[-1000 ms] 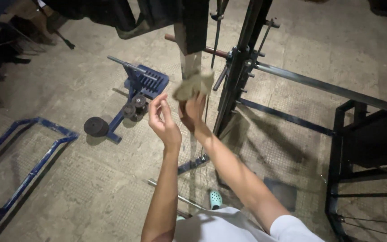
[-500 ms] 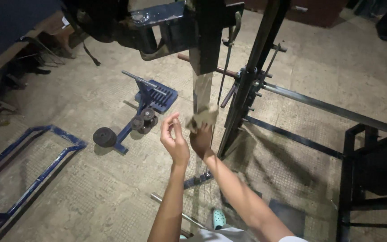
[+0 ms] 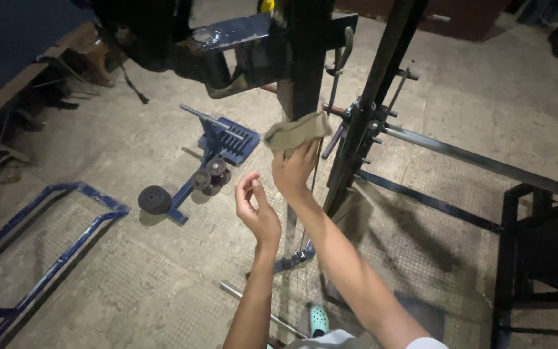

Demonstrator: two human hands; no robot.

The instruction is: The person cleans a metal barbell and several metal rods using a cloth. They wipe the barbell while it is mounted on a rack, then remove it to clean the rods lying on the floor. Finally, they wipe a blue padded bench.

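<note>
My right hand (image 3: 295,169) presses a khaki cloth (image 3: 296,130) against a black upright post (image 3: 305,58) of a metal machine frame. The cloth is bunched over my fingertips and lies against the post's lower part. My left hand (image 3: 258,210) hovers just left of the right wrist, fingers loosely curled, holding nothing. A blue-painted bracket (image 3: 240,35) sticks out left from the post near the top.
A second slanted black post (image 3: 382,84) with bolts and a long rail (image 3: 485,161) stands right. A blue stand (image 3: 224,139) with small round weights (image 3: 155,199) lies on the concrete floor. A blue tube frame (image 3: 53,258) is left, a dark rack (image 3: 544,252) right, a green shoe (image 3: 318,319) below.
My right hand has moved the cloth up the post. The left hand has opened a little and stayed beside the wrist. The view has tilted up toward the bracket.
</note>
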